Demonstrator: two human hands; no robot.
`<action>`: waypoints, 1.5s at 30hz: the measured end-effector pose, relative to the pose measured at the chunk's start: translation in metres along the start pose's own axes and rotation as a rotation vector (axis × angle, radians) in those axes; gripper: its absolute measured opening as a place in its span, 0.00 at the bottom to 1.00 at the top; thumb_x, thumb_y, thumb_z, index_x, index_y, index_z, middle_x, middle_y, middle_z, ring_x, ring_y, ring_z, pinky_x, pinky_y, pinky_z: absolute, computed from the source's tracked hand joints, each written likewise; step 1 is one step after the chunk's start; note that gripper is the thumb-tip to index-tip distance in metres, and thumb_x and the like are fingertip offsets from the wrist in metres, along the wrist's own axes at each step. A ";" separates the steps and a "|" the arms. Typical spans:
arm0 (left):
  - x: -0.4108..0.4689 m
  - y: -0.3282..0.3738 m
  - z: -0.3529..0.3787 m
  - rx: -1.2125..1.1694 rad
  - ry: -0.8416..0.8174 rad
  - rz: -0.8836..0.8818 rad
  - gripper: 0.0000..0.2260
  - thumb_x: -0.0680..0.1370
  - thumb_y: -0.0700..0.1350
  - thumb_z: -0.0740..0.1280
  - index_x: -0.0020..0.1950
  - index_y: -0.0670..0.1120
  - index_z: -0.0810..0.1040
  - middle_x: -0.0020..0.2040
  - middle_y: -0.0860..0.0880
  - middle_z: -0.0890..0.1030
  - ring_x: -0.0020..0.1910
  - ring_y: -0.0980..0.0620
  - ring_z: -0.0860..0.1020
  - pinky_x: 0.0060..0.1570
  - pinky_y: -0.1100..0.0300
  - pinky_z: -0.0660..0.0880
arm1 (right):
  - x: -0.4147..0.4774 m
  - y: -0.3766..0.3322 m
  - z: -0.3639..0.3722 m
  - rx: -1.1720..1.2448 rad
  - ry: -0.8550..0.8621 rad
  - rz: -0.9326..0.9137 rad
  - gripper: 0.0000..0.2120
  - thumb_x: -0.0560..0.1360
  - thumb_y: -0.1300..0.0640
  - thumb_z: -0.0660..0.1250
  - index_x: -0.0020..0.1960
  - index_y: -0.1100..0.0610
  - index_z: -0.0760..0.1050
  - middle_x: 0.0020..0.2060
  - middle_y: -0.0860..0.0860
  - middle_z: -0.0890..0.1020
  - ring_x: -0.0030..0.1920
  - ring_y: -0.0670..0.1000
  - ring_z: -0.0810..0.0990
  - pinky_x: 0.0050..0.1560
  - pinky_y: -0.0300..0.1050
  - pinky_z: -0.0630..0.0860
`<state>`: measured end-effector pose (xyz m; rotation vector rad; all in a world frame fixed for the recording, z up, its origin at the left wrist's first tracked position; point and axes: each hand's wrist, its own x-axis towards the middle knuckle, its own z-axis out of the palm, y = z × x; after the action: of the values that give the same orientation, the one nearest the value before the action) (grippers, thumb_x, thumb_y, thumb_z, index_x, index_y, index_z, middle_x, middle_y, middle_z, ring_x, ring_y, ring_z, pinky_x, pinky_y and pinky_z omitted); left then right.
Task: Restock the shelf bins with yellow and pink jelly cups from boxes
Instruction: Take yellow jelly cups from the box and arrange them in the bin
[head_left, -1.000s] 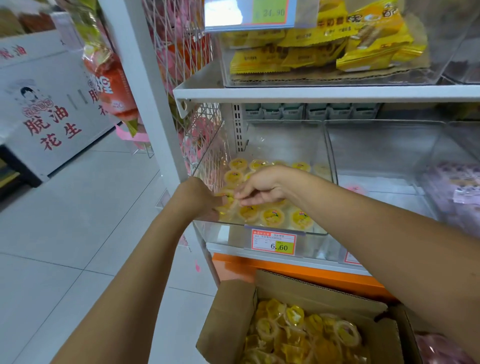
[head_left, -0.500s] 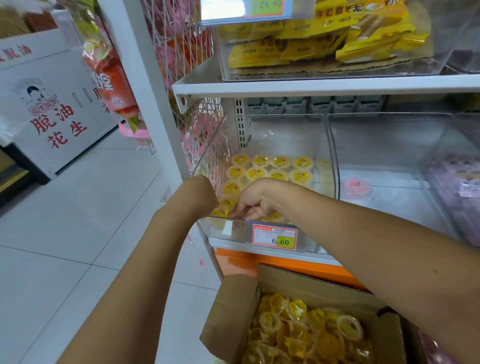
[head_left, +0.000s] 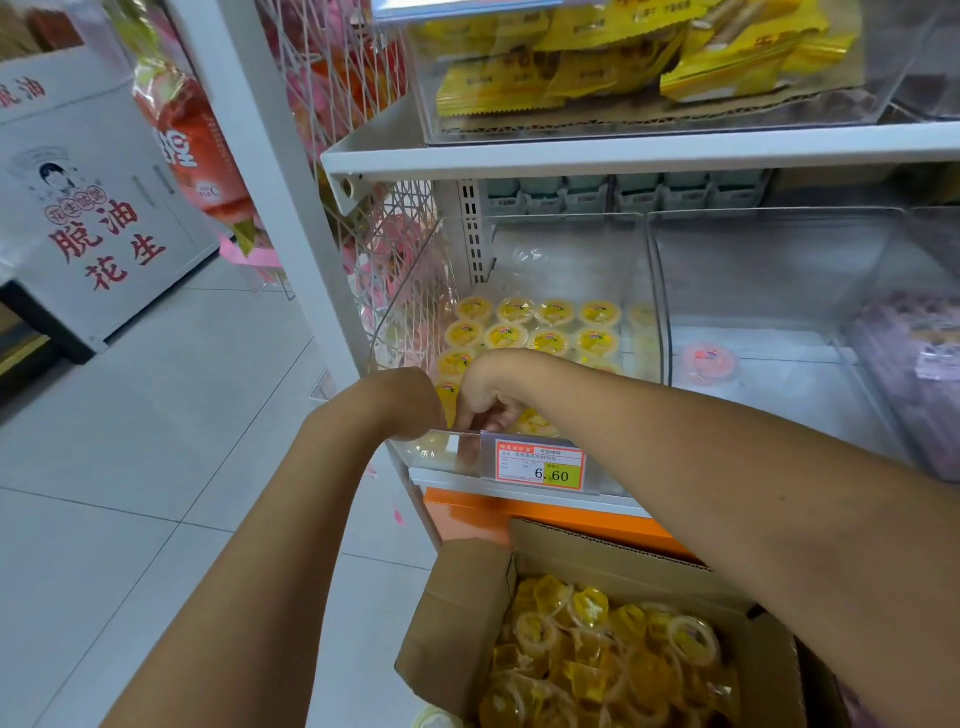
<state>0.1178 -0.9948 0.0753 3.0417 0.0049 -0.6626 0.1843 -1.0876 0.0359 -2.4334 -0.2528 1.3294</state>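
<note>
Rows of yellow jelly cups (head_left: 535, 327) fill the left clear bin (head_left: 441, 449) on the middle shelf. Both my hands reach down into its front left corner. My left hand (head_left: 410, 405) is bent at the wrist, so its fingers are hidden. A yellow cup (head_left: 448, 397) shows between the two hands. My right hand (head_left: 488, 397) has its fingers curled down onto a cup in the front row. Below the shelf, an open cardboard box (head_left: 462, 613) holds several loose yellow cups (head_left: 597, 649). One pink jelly cup (head_left: 709, 361) lies in the neighbouring clear bin (head_left: 779, 415).
A price tag (head_left: 540, 465) reading 6.60 is clipped to the bin front. Yellow snack packs (head_left: 597, 57) fill the bin on the upper shelf. Purple packs (head_left: 914, 374) sit in the far right bin. A white shelf post (head_left: 270, 208) and tiled floor (head_left: 130, 467) lie to the left.
Both hands have dropped from above the middle rows to the bin's front left corner. More rows of cups at the back show uncovered.
</note>
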 end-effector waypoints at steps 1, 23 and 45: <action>0.004 -0.003 0.002 0.047 -0.024 0.012 0.21 0.80 0.34 0.51 0.69 0.47 0.72 0.54 0.47 0.77 0.51 0.48 0.72 0.41 0.61 0.66 | 0.001 -0.001 0.000 -0.044 0.015 0.000 0.09 0.79 0.56 0.63 0.42 0.58 0.75 0.19 0.48 0.78 0.15 0.41 0.68 0.22 0.30 0.65; 0.005 0.020 -0.002 0.036 -0.145 -0.062 0.23 0.84 0.53 0.48 0.70 0.40 0.67 0.71 0.42 0.67 0.69 0.44 0.66 0.64 0.56 0.63 | -0.017 0.056 -0.019 -0.740 0.381 -0.414 0.10 0.70 0.58 0.74 0.44 0.55 0.72 0.40 0.50 0.75 0.42 0.52 0.72 0.30 0.40 0.63; -0.069 0.071 0.059 -0.351 0.573 0.451 0.21 0.78 0.51 0.56 0.30 0.41 0.73 0.29 0.41 0.76 0.30 0.45 0.73 0.34 0.53 0.68 | -0.115 0.196 0.134 -0.372 0.143 -0.019 0.11 0.77 0.54 0.64 0.40 0.59 0.76 0.36 0.52 0.79 0.39 0.53 0.77 0.36 0.40 0.70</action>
<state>0.0309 -1.0673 0.0522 2.6338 -0.4766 0.2204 0.0067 -1.2755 -0.0178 -2.8081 -0.5246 1.1780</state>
